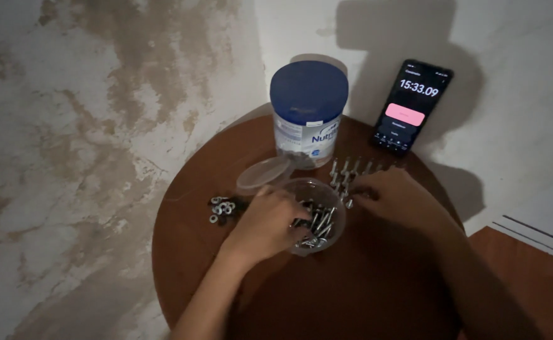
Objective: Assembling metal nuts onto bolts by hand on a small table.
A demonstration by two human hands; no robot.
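Observation:
A clear plastic cup (327, 189) full of metal bolts sits in the middle of a round brown table (188, 252). My left hand (267, 220) reaches into the cup from its left rim, fingers curled among the bolts; whether it grips one is hidden. My right hand (393, 198) rests just right of the cup, fingertips touching a row of upright bolts (350, 169) standing behind the cup. A small pile of loose nuts (221, 209) lies left of my left hand.
A tin with a blue lid (308, 110) stands at the table's back. A clear lid (264, 174) lies beside the cup. A phone (413, 107) with a lit timer screen leans on the white wall. Stained wall at left.

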